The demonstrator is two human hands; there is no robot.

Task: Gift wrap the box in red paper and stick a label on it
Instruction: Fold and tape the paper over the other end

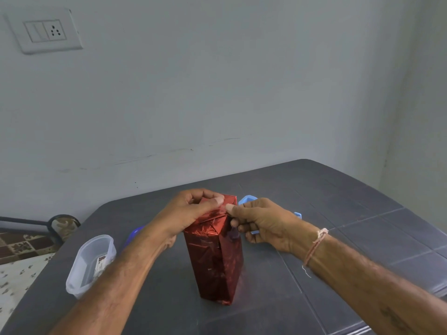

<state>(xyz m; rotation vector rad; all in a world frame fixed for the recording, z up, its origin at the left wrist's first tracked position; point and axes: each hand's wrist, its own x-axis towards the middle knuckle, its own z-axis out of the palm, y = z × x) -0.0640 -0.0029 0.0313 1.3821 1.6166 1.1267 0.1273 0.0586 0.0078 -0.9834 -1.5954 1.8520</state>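
A: Standing upright on the dark table (338,226): box (215,269), covered in red paper (210,240).
B: Hands?
A: Left hand (191,211) curled over the box top, thumb pressing the fold. Right hand (263,221) pinching the top right edge.
B: Alongside?
A: Clear tub (72,284) left of box, apart. Blue object (249,199) behind right hand, mostly hidden.

Dark grey table (338,213), grooved into squares. Upright red-wrapped box (215,262) between left hand (193,211) and right hand (263,223) — clear plastic tub (75,279) left of the left forearm, blue item (134,234) behind the left wrist, light-blue plastic piece (246,199) just behind the right hand.
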